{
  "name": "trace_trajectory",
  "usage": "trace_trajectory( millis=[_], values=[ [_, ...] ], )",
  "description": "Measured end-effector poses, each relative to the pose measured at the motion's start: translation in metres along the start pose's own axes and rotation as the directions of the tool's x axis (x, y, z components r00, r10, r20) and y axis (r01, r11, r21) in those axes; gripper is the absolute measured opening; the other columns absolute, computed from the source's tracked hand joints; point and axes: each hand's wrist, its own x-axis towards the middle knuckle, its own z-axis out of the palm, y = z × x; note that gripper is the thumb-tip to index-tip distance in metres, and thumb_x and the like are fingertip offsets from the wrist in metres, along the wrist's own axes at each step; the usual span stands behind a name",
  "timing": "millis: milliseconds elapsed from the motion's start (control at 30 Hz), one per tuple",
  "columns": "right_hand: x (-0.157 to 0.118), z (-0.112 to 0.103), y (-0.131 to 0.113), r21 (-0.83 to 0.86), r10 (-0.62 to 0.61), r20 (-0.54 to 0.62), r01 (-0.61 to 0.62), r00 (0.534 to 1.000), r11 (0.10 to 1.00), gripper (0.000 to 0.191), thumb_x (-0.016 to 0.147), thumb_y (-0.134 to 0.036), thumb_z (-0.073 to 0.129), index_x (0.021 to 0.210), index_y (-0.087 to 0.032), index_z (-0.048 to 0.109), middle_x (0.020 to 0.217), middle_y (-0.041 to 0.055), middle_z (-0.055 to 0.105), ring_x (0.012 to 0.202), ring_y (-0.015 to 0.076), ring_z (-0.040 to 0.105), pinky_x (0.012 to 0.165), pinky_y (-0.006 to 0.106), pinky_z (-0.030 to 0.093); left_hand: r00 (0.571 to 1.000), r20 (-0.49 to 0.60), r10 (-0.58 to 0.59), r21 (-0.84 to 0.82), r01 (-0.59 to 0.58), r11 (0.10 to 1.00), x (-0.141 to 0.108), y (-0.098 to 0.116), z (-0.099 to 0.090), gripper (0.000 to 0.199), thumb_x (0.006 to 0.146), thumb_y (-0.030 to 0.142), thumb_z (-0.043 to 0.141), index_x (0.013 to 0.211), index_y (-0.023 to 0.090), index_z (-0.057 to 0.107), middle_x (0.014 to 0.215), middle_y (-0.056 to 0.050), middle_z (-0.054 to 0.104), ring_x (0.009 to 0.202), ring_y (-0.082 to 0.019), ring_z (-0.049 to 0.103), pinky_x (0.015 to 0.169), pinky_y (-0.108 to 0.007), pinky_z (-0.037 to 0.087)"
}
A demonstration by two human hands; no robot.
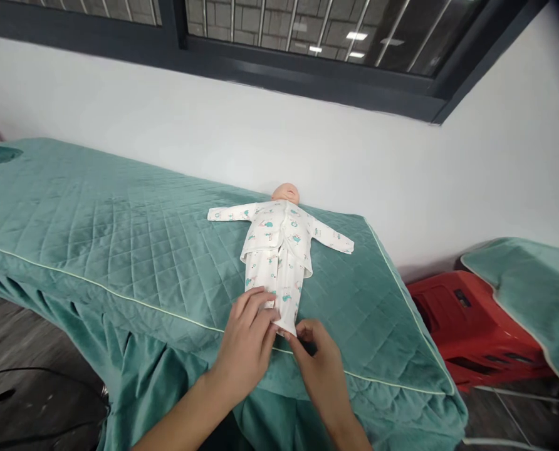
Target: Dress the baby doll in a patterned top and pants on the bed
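White trousers (289,275) run up-frame, near vertical, from your left hand (245,335) and right hand (323,357), lower centre, equally near, fingers of both pinching the hem (287,328).

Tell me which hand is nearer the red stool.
Right. The right hand is at the trouser hem, on the side toward the red stool; the left hand is at the hem's other side, farther from it.
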Motion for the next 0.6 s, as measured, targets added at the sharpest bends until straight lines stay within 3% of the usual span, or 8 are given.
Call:
trace_trajectory(
  millis=[200,400,600],
  values=[
    [-0.005,-0.007,-0.011,-0.029,-0.128,-0.117,0.126,0.985,0.992,0.013,0.092,-0.028,0.059,0.081,-0.021,0.056,0.081,0.0001,0.059,0.074,0.0147,0.056,0.069,0.027,0.045,1.000,-0.010,0.020,-0.028,-0.020,0.999,-0.003,0.006,-0.003,0.018,0.093,0.009,0.048,0.105,0.020,0.056,0.127,-0.010,0.057,0.132,-0.027,0.039,0.108,-0.052,0.041],
    [-0.013,0.004,0.001,-0.035,-0.089,-0.071,0.086,0.994,0.996,0.013,0.094,-0.030,0.056,0.085,-0.021,0.061,0.084,0.0022,0.061,0.078,0.0160,0.059,0.070,0.028,0.049,1.000,0.012,0.013,0.027,-0.013,1.000,-0.011,-0.001,0.005,0.019,0.092,0.011,0.049,0.105,0.021,0.058,0.131,-0.011,0.054,0.134,-0.029,0.038,0.106,-0.054,0.042],
    [-0.021,0.004,0.016,-0.008,-0.045,-0.084,0.044,0.995,0.999,0.015,0.093,-0.030,0.057,0.099,-0.021,0.066,0.097,0.0061,0.066,0.087,0.0186,0.063,0.075,0.030,0.054,0.991,-0.105,-0.085,0.032,0.088,0.996,-0.030,-0.012,-0.003,0.024,0.094,0.016,0.048,0.114,0.023,0.058,0.134,-0.011,0.052,0.133,-0.028,0.041,0.107,-0.053,0.042]
  ],
)
